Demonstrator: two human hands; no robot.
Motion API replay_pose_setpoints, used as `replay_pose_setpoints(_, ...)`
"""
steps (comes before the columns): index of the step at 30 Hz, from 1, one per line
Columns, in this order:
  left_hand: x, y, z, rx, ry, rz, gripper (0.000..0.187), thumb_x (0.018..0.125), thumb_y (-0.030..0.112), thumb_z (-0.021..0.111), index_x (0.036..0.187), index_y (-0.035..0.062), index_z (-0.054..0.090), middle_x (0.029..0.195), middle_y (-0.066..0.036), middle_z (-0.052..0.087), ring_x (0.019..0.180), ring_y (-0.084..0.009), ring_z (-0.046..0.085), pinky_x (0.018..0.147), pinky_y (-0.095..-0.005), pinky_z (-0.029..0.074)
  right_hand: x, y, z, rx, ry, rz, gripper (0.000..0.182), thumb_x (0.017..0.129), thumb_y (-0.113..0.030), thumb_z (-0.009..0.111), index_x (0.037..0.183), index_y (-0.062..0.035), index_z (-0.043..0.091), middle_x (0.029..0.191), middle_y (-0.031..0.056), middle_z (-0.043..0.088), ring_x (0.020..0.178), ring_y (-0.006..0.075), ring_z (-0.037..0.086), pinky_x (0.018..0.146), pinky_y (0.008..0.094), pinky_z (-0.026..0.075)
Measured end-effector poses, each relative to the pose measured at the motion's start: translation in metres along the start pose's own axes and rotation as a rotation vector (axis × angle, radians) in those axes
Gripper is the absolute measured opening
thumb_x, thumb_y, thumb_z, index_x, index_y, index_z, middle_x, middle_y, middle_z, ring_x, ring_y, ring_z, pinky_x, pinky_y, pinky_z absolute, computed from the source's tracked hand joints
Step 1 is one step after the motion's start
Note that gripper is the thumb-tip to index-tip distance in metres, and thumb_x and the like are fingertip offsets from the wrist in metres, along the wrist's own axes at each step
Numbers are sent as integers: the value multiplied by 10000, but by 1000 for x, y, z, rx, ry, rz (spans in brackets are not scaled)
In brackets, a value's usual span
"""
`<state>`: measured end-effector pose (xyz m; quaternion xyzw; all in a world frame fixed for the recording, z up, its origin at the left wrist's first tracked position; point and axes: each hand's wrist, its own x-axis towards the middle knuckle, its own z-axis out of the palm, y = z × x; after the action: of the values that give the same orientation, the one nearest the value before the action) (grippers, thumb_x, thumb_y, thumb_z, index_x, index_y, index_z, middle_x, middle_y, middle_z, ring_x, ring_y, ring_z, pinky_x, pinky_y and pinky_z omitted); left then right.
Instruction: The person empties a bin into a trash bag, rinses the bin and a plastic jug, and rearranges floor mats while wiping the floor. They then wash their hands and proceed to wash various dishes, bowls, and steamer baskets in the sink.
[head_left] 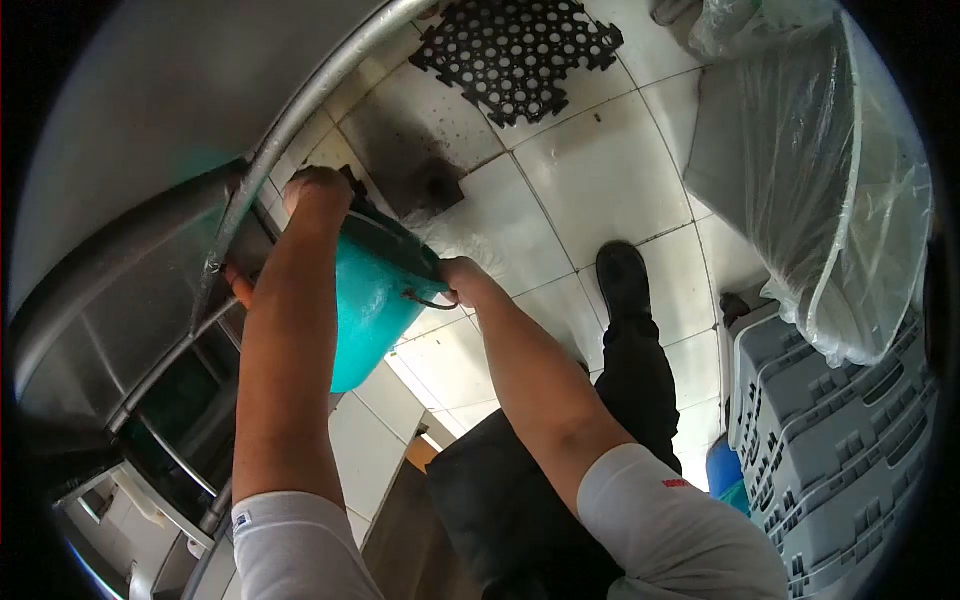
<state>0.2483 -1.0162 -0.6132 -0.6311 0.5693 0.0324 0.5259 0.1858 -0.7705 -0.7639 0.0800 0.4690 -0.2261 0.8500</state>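
Observation:
A teal bucket (375, 300) is tilted in front of me, its mouth facing away toward the floor. My left hand (318, 190) is closed on the far left side of its rim. My right hand (465, 282) grips the rim on the right, near the thin handle (430, 300). Just beyond the rim, clear water (465, 245) appears to spread over the white floor tiles. A dark, dirty patch with a drain-like hole (437, 185) lies past the bucket. The bucket's inside is mostly hidden from me.
Metal counters with a tubular rail (290, 125) run along the left. A black perforated mat (515, 55) lies on the tiles ahead. To the right stand a bin lined with clear plastic (780, 150) and stacked grey crates (830, 440). My black shoe (623, 280) is on the floor.

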Motion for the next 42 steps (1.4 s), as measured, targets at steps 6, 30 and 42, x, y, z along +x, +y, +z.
replay_pose_setpoints(6, 1, 25, -20, 15, -49, -44, 304, 811, 185, 662, 1113, 177, 691, 1199, -25, 637, 1087, -230, 613, 759, -376, 528, -17, -10, 4, 114, 23, 21, 193, 766, -81, 607, 597, -64, 515, 486, 34, 401, 366, 112, 364, 354, 291, 211)
replay_pose_setpoints(30, -140, 80, 154, -1769, 217, 150, 300, 896, 110, 560, 1181, 20, 529, 973, -148, 652, 841, -236, 616, 760, -337, 474, -214, -107, -113, -785, 907, -664, 332, 836, -181, 629, 1098, -85, 449, 1057, 206, 573, 981, 431, 566, 828, 507, 452)
replay_pose_setpoints(42, -449, -175, -126, -1061, 1509, 311, 169, 882, 57, 547, 1035, -11, 573, 972, -120, 560, 867, -208, 515, 788, -303, 416, -368, -93, -129, -824, 824, -580, 448, 891, -310, 573, 1258, -59, 515, 1142, 165, 628, 1080, 319, 590, 927, 381, 450)
